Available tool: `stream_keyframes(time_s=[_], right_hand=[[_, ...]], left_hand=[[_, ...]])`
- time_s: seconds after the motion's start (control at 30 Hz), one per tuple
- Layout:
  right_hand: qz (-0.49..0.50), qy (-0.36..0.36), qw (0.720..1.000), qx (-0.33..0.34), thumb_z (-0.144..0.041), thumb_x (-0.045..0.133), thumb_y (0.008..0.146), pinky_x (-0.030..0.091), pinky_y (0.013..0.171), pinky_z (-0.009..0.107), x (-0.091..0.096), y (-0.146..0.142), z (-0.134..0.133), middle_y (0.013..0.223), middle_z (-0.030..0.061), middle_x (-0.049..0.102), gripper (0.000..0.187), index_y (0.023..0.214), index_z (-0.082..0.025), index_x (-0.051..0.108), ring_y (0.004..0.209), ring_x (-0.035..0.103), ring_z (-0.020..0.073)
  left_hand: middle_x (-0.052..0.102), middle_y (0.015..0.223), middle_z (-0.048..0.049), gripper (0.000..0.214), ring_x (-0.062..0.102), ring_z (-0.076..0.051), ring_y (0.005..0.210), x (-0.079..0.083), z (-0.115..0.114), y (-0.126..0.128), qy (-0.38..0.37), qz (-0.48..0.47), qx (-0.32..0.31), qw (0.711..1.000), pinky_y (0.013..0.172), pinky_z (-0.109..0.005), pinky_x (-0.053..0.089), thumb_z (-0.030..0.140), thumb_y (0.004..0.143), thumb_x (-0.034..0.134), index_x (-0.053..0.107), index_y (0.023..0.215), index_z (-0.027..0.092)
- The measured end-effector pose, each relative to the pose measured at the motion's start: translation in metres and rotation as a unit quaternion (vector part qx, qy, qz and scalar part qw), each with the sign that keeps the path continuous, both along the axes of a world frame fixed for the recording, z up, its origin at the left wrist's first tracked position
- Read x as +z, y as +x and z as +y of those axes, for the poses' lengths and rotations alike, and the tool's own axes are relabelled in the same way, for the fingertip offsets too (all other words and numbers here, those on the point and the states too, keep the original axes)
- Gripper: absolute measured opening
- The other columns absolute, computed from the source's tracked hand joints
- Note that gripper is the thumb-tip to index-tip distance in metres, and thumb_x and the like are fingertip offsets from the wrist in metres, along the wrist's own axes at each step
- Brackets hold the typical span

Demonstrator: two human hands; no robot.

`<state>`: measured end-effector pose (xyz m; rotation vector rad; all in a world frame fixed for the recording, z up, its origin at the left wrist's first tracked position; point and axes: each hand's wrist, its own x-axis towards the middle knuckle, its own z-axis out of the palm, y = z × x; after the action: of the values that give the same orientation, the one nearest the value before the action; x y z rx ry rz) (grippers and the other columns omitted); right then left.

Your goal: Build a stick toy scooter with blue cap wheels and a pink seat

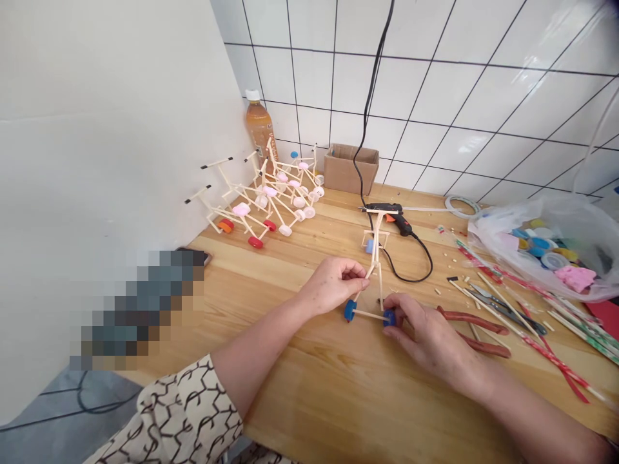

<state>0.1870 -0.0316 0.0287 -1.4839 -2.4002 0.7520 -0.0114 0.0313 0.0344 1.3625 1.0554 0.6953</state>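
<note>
A small tricycle model made of pale wooden sticks stands on the table in front of me. My left hand is closed, pinching one of its slanting sticks between thumb and fingers. At the near end, a thin stick axle joins two dark blue bottle caps as wheels. My right hand grips the right blue bottle cap by its edge, partly hiding it. The left blue bottle cap is just below my left fingers. A lighter blue cap sits at the model's far end.
Finished-looking stick tricycles stand at back left by a drink bottle and cardboard box. A corded glue gun lies behind the model. Red-handled pliers, scissors, sticks and a bag of caps lie right.
</note>
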Motion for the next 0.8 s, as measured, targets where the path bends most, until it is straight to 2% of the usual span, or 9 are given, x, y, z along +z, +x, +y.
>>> stream_keyframes(time_s=[0.2,0.37,0.63,0.8], right_hand=[[0.025,-0.004,0.999,-0.02,-0.019,0.049,0.082,0.045,0.065,0.027,-0.007,0.002,0.003,0.081,-0.0004,0.059,0.024,0.103,-0.023,0.039,0.069,0.058,0.0142],[0.028,-0.006,0.999,-0.036,-0.02,0.049,0.082,0.045,0.062,0.026,-0.009,0.001,0.004,0.078,-0.0007,0.058,0.025,0.103,-0.023,0.038,0.066,0.057,0.014],[0.017,-0.009,0.999,-0.048,-0.02,0.05,0.081,0.04,0.055,0.024,-0.005,0.0,0.008,0.069,-0.0035,0.053,0.024,0.101,-0.022,0.037,0.057,0.051,0.0125],[0.018,-0.011,0.999,-0.041,-0.02,0.05,0.081,0.041,0.056,0.024,-0.003,0.0,0.009,0.071,-0.0029,0.054,0.025,0.103,-0.022,0.037,0.058,0.052,0.0126]], left_hand=[[0.058,0.061,0.0005,0.008,0.049,-0.008,0.054,0.001,-0.002,0.004,0.006,-0.005,0.034,0.999,0.052,-0.019,0.039,0.02,0.068,0.062,0.062,0.067,0.012],[0.056,0.056,0.0013,0.008,0.048,-0.008,0.051,-0.001,-0.003,0.007,0.0,-0.018,0.041,0.999,0.05,-0.019,0.038,0.021,0.068,0.061,0.06,0.067,0.013],[0.055,0.059,0.0025,0.007,0.046,-0.007,0.053,-0.004,-0.005,0.01,-0.01,-0.028,0.063,0.998,0.051,-0.018,0.037,0.019,0.067,0.063,0.06,0.067,0.012],[0.053,0.057,0.0034,0.006,0.045,-0.007,0.052,-0.004,-0.006,0.011,-0.012,-0.024,0.055,0.998,0.049,-0.018,0.035,0.018,0.068,0.062,0.06,0.066,0.012]])
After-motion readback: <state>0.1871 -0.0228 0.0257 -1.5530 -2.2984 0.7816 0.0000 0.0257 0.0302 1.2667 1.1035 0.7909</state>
